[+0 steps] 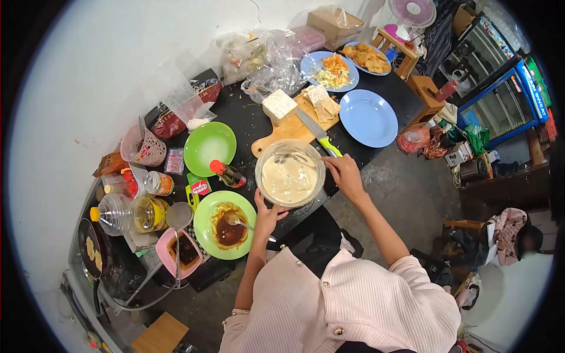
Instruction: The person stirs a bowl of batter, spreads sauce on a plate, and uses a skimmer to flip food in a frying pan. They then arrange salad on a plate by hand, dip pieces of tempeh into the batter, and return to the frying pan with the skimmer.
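A clear bowl (290,176) of pale, creamy batter stands at the table's front edge. My left hand (266,215) is wrapped against its lower left side, holding it. At its right rim, the fingers of my right hand (346,176) are pinched together; what they grip is not clear, though a dark streak shows in the batter near them. Just above those fingers is the yellow-green handle of a knife (312,125), lying across a wooden cutting board (286,133). A white speckled block (279,106) and cut slices (322,105) are on the board.
Left are a green plate (203,206) with brown sauce and a spoon, a green bowl (210,138), a red-capped bottle (228,175), a pink bowl (187,269) and a frying pan (94,235). Right are blue plates (369,117). Another person (509,235) sits far right.
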Tool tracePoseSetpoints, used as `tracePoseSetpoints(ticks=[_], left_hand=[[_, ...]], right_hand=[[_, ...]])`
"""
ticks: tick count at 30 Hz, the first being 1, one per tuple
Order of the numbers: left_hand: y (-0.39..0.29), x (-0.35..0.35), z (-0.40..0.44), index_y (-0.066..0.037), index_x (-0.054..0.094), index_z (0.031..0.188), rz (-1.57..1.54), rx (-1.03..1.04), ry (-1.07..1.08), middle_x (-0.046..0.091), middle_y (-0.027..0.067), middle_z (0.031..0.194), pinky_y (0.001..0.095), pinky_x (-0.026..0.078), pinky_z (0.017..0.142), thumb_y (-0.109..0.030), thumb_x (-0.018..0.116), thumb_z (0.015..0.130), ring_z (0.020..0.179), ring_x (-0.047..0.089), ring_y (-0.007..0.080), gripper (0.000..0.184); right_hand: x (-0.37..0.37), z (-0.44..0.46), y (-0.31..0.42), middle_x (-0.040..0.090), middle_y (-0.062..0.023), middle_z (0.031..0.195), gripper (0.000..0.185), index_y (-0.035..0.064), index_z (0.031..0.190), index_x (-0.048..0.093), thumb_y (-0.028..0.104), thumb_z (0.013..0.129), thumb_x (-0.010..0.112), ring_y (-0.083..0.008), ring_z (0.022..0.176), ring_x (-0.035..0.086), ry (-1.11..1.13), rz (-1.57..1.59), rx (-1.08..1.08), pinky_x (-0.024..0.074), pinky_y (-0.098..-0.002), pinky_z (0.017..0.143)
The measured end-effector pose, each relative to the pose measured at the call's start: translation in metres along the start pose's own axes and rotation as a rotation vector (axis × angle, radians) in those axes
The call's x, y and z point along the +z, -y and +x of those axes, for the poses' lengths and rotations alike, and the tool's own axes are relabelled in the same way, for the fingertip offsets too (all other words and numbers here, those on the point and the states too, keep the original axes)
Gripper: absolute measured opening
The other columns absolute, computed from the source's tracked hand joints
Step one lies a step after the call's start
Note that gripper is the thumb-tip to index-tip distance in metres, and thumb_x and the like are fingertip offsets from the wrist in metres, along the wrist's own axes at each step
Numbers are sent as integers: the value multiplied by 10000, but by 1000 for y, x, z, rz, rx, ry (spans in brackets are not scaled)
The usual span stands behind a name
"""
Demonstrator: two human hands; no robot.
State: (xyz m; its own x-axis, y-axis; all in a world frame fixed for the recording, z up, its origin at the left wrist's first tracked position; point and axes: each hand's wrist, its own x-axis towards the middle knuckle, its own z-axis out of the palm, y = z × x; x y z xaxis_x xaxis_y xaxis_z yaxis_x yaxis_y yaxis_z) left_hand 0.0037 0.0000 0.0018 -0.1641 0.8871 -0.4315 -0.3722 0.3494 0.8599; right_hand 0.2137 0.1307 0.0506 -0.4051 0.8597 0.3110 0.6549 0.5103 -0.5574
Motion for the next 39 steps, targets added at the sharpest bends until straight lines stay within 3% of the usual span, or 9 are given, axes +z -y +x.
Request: tracePoseSetpoints(ticks=[8, 18, 20, 24, 27, 31, 34, 39], left_hand=[[1, -1, 0, -190, -59, 1351, 8, 2, -2, 164, 138, 1403, 372, 529, 752, 8, 397, 869, 907, 612, 306, 693], [-3, 0, -1, -188, -63, 1353, 0, -2, 8, 113, 111, 1423, 380, 526, 761, 18, 414, 854, 915, 606, 318, 720], [3, -5, 2, -206, -94, 1349, -5, 4, 42, 10, 101, 1439, 396, 513, 778, 16, 393, 865, 908, 606, 303, 721], [1, -5, 3, -201, -90, 1348, -40, -35, 51, 28, 103, 1435, 394, 513, 777, 5, 403, 871, 907, 607, 304, 716], [-4, 1, -2, -181, -70, 1354, 5, 6, -2, 159, 143, 1400, 373, 528, 752, -6, 420, 871, 912, 610, 304, 710], [-7, 2, -3, -178, -68, 1353, 31, 0, 9, 185, 152, 1388, 368, 528, 755, -24, 422, 878, 908, 612, 301, 699], [-1, -4, 2, -193, -85, 1347, -17, -32, 59, 15, 93, 1438, 395, 514, 780, 21, 377, 876, 931, 598, 312, 693], [-4, -1, -1, -192, -70, 1345, 7, -15, 65, 16, 97, 1438, 391, 515, 785, 33, 351, 876, 933, 598, 312, 669]], right_hand=[[-7, 1, -3, 597, -111, 686, 155, 73, 904, 664, 127, 793, 570, -258, 602, 443, 87, -53, 12, 353, -356, 577], [15, 7, 14, 621, -93, 715, 140, 85, 856, 668, 103, 761, 566, -281, 678, 517, -1, -22, -77, 391, -384, 623], [12, 10, 14, 618, -92, 701, 139, 96, 857, 669, 110, 759, 571, -263, 689, 522, 46, -27, -21, 382, -369, 644], [8, 3, 10, 604, -74, 679, 161, 121, 885, 669, 108, 756, 573, -237, 678, 509, 38, -123, -62, 357, -349, 623], [-1, 1, 10, 582, -63, 651, 172, 130, 897, 668, 106, 753, 577, -226, 655, 482, -43, -148, -9, 332, -340, 598], [-5, 1, 4, 557, -48, 620, 179, 132, 905, 661, 101, 743, 588, -215, 630, 461, 13, -232, -33, 319, -331, 581], [-10, 4, 15, 533, -30, 590, 185, 137, 917, 654, 117, 743, 594, -204, 623, 457, -79, -183, -106, 317, -319, 576], [-2, 3, 2, 493, -9, 607, 186, 158, 911, 649, 120, 735, 602, -189, 664, 451, -3, -253, -222, 333, -316, 586]])
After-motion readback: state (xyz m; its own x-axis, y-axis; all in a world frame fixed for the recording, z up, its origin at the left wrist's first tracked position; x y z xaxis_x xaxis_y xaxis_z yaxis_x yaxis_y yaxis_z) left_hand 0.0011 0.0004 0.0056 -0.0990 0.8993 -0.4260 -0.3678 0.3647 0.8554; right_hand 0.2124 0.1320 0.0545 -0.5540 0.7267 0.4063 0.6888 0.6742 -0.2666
